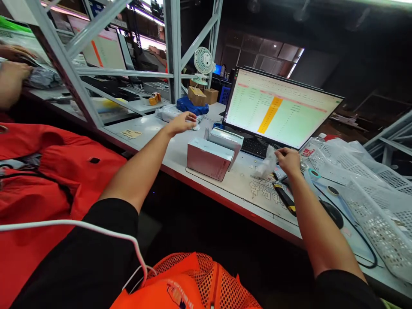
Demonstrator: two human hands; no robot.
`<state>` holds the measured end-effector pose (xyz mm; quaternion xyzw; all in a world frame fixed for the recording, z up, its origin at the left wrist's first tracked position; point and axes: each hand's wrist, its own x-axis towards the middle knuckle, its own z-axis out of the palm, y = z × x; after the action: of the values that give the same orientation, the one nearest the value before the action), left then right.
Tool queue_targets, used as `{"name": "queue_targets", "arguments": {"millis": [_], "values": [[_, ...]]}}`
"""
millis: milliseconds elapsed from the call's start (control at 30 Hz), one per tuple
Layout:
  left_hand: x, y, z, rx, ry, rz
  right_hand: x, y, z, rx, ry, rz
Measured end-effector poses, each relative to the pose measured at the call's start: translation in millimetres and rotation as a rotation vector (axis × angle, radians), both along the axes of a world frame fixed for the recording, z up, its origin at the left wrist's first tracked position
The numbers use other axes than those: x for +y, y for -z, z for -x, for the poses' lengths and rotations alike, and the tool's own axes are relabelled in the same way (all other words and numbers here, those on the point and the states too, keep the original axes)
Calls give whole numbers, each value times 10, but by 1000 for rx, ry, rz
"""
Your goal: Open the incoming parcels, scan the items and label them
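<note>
My right hand (289,162) pinches a crumpled, translucent piece of thin plastic (268,164) above the desk mat, just in front of the keyboard (254,147). My left hand (180,123) reaches over the desk with its fingers loosely stretched out, close to a grey-white plastic bag (167,113) and a blue plastic bag (189,105). I see nothing held in it. Between my hands stands a pinkish box (209,161) with a pale top. Right behind it is another light-coloured box (227,138). A black and yellow utility knife (284,197) lies below my right hand.
A monitor (277,109) stands behind the boxes. White perforated baskets (373,223) with plastic wrap, tape rolls (332,190), a black mouse (331,213) and its cable crowd the right. Small cartons (197,96) and a fan (204,61) sit at the back. Another person's hand (14,71) is far left beyond the metal frame (174,51).
</note>
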<state>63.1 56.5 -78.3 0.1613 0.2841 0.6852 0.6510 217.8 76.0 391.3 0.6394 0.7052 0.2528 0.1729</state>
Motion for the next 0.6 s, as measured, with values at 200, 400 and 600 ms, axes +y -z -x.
{"name": "queue_targets", "arguments": {"millis": [200,400,600], "values": [[193,-81,-269,113,314,-291,55,168,-176,2,128,4],[396,-148,-119,313,443,-407,-100,124,-148,5,109,-4],[115,108,458,296,-42,-195,-282,-215,134,70,-161,-162]]}}
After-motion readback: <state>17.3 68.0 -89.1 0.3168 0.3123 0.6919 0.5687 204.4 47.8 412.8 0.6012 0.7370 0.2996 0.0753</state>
